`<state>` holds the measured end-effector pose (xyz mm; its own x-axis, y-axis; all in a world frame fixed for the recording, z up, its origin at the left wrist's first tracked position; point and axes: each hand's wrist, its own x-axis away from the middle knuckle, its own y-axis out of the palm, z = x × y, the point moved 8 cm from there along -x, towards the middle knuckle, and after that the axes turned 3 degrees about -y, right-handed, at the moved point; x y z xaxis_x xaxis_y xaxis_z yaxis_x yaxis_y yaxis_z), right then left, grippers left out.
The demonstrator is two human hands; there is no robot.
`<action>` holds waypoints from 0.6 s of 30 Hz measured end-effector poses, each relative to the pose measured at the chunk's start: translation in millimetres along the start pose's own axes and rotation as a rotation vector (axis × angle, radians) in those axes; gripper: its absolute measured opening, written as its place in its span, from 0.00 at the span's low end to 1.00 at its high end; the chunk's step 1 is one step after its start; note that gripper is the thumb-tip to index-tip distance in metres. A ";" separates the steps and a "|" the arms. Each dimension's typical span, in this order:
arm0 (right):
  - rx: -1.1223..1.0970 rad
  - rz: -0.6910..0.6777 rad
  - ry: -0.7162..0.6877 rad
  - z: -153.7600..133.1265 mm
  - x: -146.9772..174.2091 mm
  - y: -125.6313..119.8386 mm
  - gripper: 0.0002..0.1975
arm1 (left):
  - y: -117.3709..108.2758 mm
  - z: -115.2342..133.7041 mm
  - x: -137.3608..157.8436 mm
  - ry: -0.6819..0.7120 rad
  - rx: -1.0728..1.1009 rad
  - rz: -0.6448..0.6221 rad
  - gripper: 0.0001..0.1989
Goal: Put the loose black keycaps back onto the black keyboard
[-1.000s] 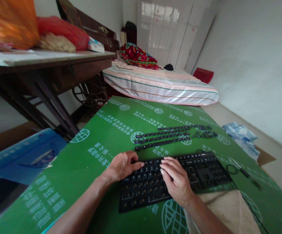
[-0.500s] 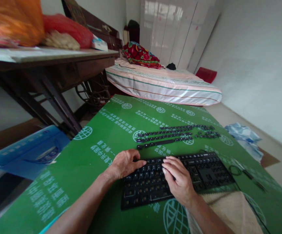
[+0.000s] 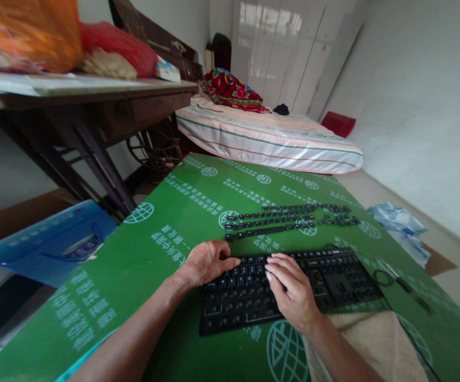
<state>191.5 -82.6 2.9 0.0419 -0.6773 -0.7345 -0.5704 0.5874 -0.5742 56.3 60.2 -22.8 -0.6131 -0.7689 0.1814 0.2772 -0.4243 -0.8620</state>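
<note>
Keyboard [image 3: 245, 302] lies on the green desk [image 3: 106, 276], the left hand [image 3: 208, 263] and right hand [image 3: 292, 293] curled at its far rows as they were earlier, any grip impossible to tell, with open desk leftward, loose keycaps [image 3: 270, 231] mostly in rows beyond, and a bed [image 3: 269, 135] past the desk's far edge.

This looks like a bedroom in a home, shown by the wide bed [image 3: 261, 139] with its striped sheet [image 3: 305, 131], the bunched red flowered blanket [image 3: 233, 91] on top, the tall glossy cupboard [image 3: 279, 58] behind, and the green counter [image 3: 134, 265] standing close in front.
</note>
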 end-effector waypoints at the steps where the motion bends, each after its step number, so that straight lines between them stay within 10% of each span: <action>1: -0.001 -0.002 0.000 0.0 0.0 0.1 0.13 | -0.1 0.3 0.2 0.000 -0.001 0.000 0.15; 18: -0.011 0.014 0.000 -0.7 -0.1 -0.3 0.14 | 2.2 -0.6 -1.3 -0.010 -0.024 -0.005 0.15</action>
<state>191.1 -83.1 3.4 0.0337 -0.6695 -0.7421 -0.5801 0.5915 -0.5600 57.3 60.5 -25.2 -0.6067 -0.7717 0.1908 0.2563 -0.4171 -0.8720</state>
